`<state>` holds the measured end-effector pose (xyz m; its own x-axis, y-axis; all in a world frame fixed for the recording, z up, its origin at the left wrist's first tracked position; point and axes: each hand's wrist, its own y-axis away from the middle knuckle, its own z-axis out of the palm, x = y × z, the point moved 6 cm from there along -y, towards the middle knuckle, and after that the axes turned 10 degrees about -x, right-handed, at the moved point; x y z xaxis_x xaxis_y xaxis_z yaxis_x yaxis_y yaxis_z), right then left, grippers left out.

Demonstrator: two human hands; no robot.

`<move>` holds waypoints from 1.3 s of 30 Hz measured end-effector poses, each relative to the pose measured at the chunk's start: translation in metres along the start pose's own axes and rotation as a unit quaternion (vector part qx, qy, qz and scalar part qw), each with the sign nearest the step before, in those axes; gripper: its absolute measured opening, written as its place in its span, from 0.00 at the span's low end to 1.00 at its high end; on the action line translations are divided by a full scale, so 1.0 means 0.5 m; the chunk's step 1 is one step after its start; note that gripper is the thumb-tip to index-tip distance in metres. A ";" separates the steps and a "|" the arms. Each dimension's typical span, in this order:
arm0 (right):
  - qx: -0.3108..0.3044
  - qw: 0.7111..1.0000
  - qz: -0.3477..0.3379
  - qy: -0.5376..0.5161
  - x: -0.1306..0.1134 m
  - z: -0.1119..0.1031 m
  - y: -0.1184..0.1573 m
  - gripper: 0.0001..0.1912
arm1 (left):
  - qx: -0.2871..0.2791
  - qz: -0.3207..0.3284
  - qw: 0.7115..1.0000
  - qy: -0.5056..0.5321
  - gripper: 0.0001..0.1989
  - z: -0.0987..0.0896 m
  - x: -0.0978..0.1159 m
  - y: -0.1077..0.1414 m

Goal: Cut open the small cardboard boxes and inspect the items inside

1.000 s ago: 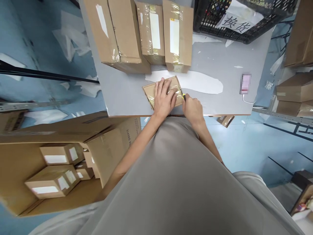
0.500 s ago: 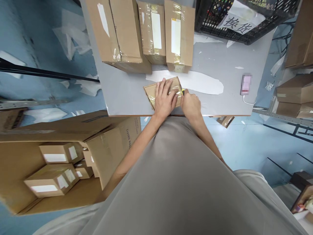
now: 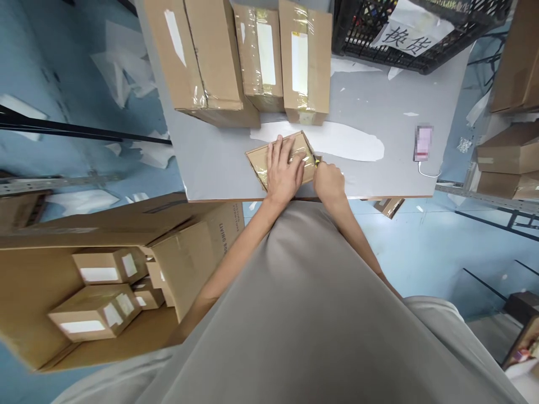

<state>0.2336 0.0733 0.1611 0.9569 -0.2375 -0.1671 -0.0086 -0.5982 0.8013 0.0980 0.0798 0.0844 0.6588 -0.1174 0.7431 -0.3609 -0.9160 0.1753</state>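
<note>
A small taped cardboard box [image 3: 257, 160] lies slightly turned at the front edge of the grey table. My left hand [image 3: 285, 171] rests flat on top of it, fingers spread. Closed around a yellow and black cutter [image 3: 317, 161], my right hand [image 3: 329, 182] is at the box's right side, the tool's tip against the box edge. Most of the cutter is hidden in my fist. Behind the box lies a white paper sheet [image 3: 349, 141].
Three taped cartons [image 3: 306, 67] stand at the table's back left. A black crate [image 3: 379, 47] with a paper sign is at the back right. A phone [image 3: 423, 143] with a cable lies right. An open large carton [image 3: 197, 264] holding boxes is at lower left.
My right hand and the cutter have shifted slightly toward me along the box's right edge. My left hand stays on the box.
</note>
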 end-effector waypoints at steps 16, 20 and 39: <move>0.133 0.971 0.164 -0.110 0.342 0.092 -0.213 0.26 | 0.159 -0.123 0.977 -0.075 0.42 -0.079 -0.086 0.117; 0.138 0.966 0.191 -0.103 0.413 0.112 -0.257 0.28 | 0.165 -0.155 0.973 -0.047 0.50 -0.081 -0.162 0.152; -0.036 0.835 -0.137 -0.532 0.072 0.137 -0.232 0.22 | 0.259 -0.285 0.920 0.073 0.31 -0.143 -0.350 0.234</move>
<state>0.2492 0.0815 0.0229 0.1192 -0.6677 -0.7348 0.2234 -0.7031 0.6751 -0.1069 0.0207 0.0210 0.5351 0.4560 0.7112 0.4029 -0.8776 0.2596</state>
